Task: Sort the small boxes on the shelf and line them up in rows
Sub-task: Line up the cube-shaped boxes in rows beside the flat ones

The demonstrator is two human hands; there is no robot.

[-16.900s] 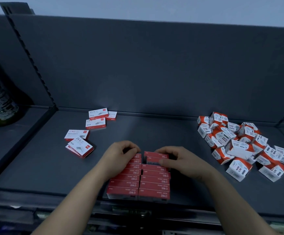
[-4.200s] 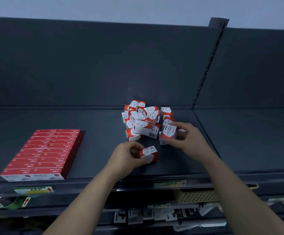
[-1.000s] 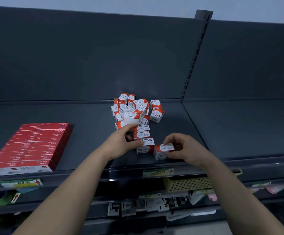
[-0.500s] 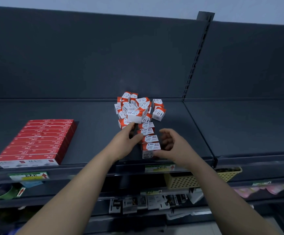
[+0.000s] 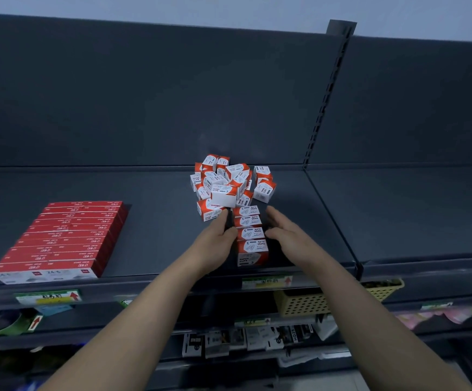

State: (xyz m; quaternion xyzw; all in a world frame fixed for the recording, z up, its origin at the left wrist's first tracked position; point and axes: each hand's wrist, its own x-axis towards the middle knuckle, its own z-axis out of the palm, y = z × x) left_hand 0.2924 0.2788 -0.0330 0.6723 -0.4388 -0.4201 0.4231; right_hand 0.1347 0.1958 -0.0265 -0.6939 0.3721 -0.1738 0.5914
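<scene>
A short row of several red-and-white paper clip boxes [image 5: 250, 235] runs from the shelf's front edge back toward a loose heap of the same boxes [image 5: 230, 183]. My left hand [image 5: 215, 244] lies flat against the row's left side with straight fingers. On the right side of the row is my right hand [image 5: 288, 235], fingers straight and close to the boxes. Neither hand holds a box. Two neat rows of flat red boxes [image 5: 65, 238] lie at the left of the dark shelf [image 5: 158, 221].
The shelf's back panel rises right behind the heap. An upright post [image 5: 330, 108] divides this bay from the bare bay on the right. Below the front edge are price labels [image 5: 266, 282], a yellow basket [image 5: 302, 303] and hanging goods.
The box my right hand carried now stands at the front of the row. Both hands have let go and flattened against the row's two sides.
</scene>
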